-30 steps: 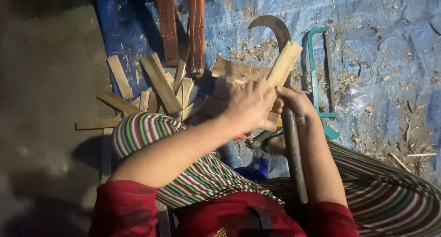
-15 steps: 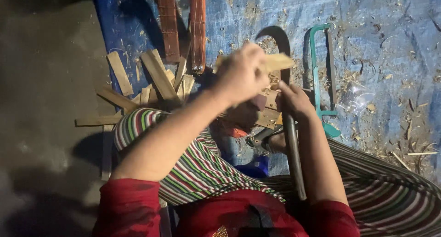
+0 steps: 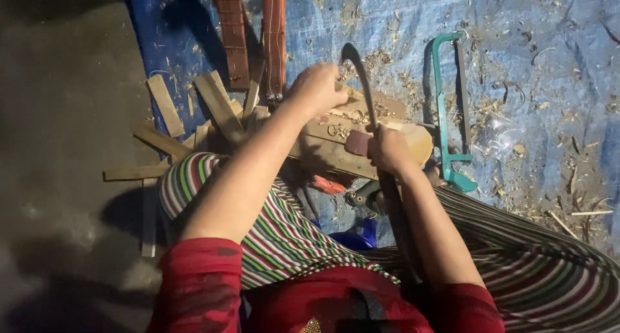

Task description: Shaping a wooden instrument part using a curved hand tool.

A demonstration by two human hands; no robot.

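Note:
My right hand [image 3: 386, 149] grips the dark handle of a long knife with a curved, hooked blade [image 3: 359, 74]; the blade stands edge-on over a pale wooden block [image 3: 336, 145]. My left hand [image 3: 316, 87] is closed around a small piece of wood [image 3: 347, 93] at the block's far edge, right beside the blade. Most of that piece is hidden by the fingers. Wood shavings lie on top of the block. I sit with striped trousers [image 3: 284, 236] on a blue tarp [image 3: 529, 62], with the block between my knees.
A green-framed hacksaw [image 3: 445, 100] lies right of the block. Several cut wooden strips [image 3: 219, 104] are piled to the left, some on the dark floor [image 3: 64, 113]. Two long brown slats [image 3: 274, 36] lie at the top. Shavings litter the tarp.
My left hand moved up and left with the wood, from in front of the blade to the block's far edge. The blade turned from flat to edge-on. My right hand stayed on the handle.

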